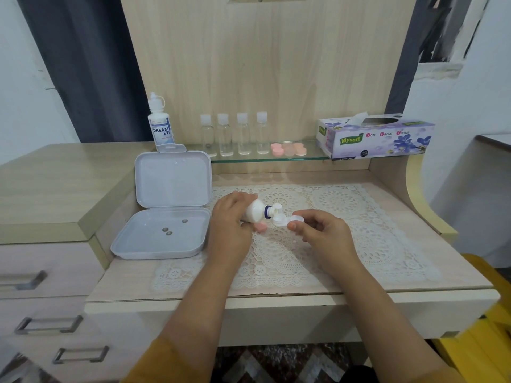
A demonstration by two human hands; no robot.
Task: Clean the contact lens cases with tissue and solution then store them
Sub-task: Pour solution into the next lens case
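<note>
My left hand (pixel 231 226) grips a small white solution bottle (pixel 255 212), tipped on its side with its nozzle and open flip cap pointing right. The nozzle sits over a white contact lens case (pixel 287 220) that my right hand (pixel 322 233) pinches by its right cup above the lace mat (pixel 345 217). A pink lens case cap (pixel 260 227) lies on the mat just under the bottle. A tissue box (pixel 376 139) stands on the glass shelf at the right. An open grey storage box (pixel 166 230) lies at the left.
A larger solution bottle (pixel 160 125) stands behind the storage box. Several clear small bottles (pixel 233 135) and pink lens cases (pixel 289 149) line the glass shelf (pixel 265 159). Three small round pieces (pixel 168 231) lie in the storage box tray. Drawers are at the left.
</note>
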